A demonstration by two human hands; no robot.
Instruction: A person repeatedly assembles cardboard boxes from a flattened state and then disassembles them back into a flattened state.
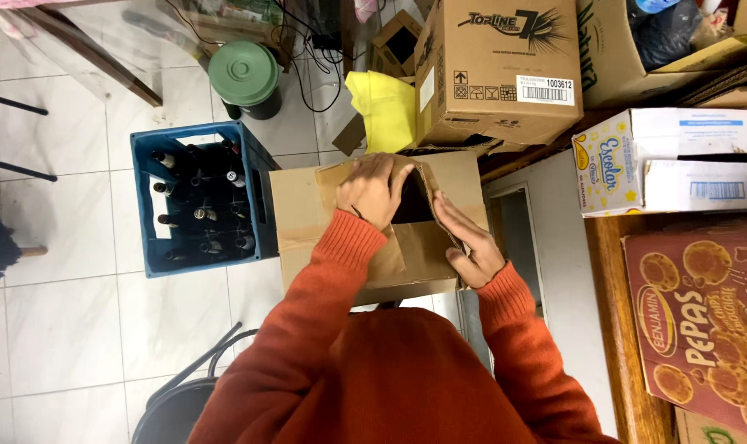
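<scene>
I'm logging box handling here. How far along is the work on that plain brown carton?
Done: little. In hand: the left hand presses one flap and the right hand grips another on the brown carton. Left: the dark opening between the flaps remains uncovered.

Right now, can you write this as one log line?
left hand: on box flap | right hand: on flap edge | box: partly open | crate: beside box
</scene>
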